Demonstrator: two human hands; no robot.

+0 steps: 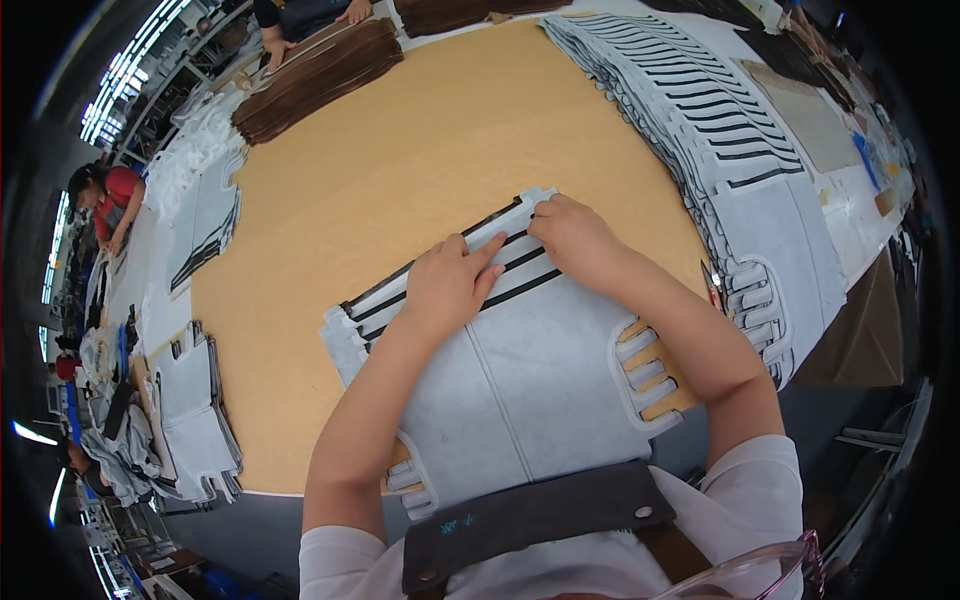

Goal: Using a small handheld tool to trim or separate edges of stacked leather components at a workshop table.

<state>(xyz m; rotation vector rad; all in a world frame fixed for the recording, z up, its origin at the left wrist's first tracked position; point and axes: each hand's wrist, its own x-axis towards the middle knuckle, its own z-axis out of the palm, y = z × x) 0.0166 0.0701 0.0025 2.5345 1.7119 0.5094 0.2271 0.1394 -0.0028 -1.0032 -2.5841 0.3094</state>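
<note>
Diagonally, the black-striped band (521, 289) of the pale grey, leather-like panel (560, 375) runs from near left to far right, with the rest of the panel lying between it and the person's body on the tan tabletop (400, 170). The left hand (440, 290) rests across the band's middle, thumb and forefinger apart; the right hand (578, 238) is nearer the far-right corner, its fingers bunched there, though whether they pinch the material I cannot tell.
</note>
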